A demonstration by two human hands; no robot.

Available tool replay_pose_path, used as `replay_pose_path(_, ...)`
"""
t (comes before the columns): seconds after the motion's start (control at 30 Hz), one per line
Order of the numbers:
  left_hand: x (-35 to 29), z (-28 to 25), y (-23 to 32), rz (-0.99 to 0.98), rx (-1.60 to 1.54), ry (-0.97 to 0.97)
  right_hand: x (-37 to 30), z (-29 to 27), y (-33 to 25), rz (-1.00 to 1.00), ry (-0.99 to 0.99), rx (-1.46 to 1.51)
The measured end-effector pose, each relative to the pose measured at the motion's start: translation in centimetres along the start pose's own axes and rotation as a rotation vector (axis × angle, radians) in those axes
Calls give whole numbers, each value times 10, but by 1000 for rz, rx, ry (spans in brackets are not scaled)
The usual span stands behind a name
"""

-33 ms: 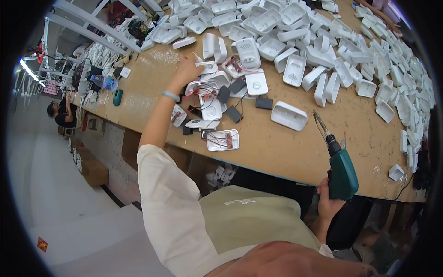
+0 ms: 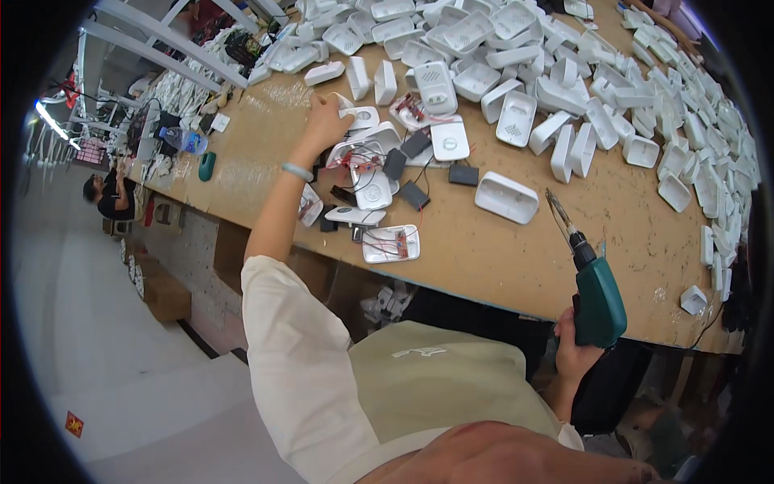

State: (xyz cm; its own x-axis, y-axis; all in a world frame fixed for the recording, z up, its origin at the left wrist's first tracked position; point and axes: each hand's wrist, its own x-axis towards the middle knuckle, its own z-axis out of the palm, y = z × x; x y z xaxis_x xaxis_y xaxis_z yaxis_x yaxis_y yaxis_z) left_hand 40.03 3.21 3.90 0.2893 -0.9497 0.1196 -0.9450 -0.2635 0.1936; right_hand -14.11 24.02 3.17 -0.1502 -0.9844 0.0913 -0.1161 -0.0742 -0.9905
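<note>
My left hand (image 2: pixel 326 125) reaches to the far side of a heap of parts, its fingers bent round the edge of a white plastic cover (image 2: pixel 345 103). Beside it lies another white cover with a round mark (image 2: pixel 365 118). The heap holds red circuit boards, thin wires and black rectangular blocks (image 2: pixel 414 195). Nearest the table edge is an open white cover with a board and red wires (image 2: pixel 391 244). My right hand (image 2: pixel 574 347) is closed on the handle of a green soldering gun (image 2: pixel 599 302), whose metal tip points up and away over the table.
A big pile of white plastic housings (image 2: pixel 516 121) spreads across the back and right of the brown table (image 2: pixel 484 266). One white housing (image 2: pixel 506 198) lies apart in the middle. At the left are a green object (image 2: pixel 207 166), a plastic bottle (image 2: pixel 192 143) and a seated person (image 2: pixel 115 198).
Two white housings just beyond my left hand, close together before, now stand with a gap between them. The whole view has shifted slightly; my right hand keeps its hold.
</note>
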Motion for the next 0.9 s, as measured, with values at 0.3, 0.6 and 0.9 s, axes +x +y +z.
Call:
replay_pose_path(0.3,-190,-82,60,304,-628,648,-20,-12,-9,-42,96,136)
replay_pose_path(0.6,-264,3,132,380,-162,150,-4,-14,-6,-80,40,101)
replay_pose_path(0.9,-182,12,232,576,-95,272,-22,-13,-14,-6,48,126)
